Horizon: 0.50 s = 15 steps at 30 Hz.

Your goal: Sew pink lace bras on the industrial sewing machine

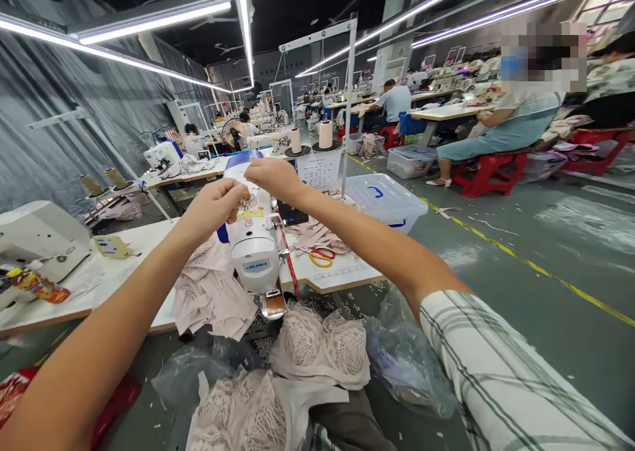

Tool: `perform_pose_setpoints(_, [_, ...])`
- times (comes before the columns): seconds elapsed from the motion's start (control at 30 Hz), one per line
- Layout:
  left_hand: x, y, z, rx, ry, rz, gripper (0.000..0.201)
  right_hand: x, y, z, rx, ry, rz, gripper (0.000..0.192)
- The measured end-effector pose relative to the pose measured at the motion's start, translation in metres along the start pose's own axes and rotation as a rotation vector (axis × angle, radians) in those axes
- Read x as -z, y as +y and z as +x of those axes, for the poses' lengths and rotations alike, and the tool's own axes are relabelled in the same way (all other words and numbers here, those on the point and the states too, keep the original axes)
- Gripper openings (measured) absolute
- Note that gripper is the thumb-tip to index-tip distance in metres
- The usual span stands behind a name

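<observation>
White sewing machine [254,239] at twelve o'clock: your left hand [214,204] and right hand [274,176] pinch together above it; what they pinch cannot be told.

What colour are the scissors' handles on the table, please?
The scissors have yellow and red handles, seen in the head view.

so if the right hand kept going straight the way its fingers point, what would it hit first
Probably the left hand. The right hand points leftward across the top of the white sewing machine, and the two sets of fingertips nearly meet there, though depth is hard to judge.
</observation>
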<state>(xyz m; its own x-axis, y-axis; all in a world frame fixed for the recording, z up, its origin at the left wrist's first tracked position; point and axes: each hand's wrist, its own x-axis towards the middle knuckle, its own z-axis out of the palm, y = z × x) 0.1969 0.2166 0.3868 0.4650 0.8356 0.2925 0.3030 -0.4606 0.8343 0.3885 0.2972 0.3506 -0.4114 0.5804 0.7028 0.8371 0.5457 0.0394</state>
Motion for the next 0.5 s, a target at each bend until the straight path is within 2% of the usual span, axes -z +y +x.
perform_pose_setpoints(0.17, [0.019, 0.017, -0.017, 0.041, 0.059, -0.213, 0.02, 0.002, -0.002, -0.019, 0.008, -0.035, 0.088, 0.024])
perform_pose_setpoints(0.27, [0.025, 0.026, -0.026, 0.028, 0.041, -0.325, 0.021, 0.003, -0.011, -0.023, 0.024, -0.042, 0.163, 0.02])
perform_pose_setpoints(0.4, [0.022, 0.034, -0.026, 0.033, -0.001, -0.431, 0.02, 0.0, -0.019, 0.006, 0.079, -0.06, 0.255, 0.015])
perform_pose_setpoints(0.5, [0.024, 0.026, -0.019, 0.08, 0.102, -0.416, 0.022, -0.002, 0.0, 0.03, 0.056, -0.173, 0.288, 0.014])
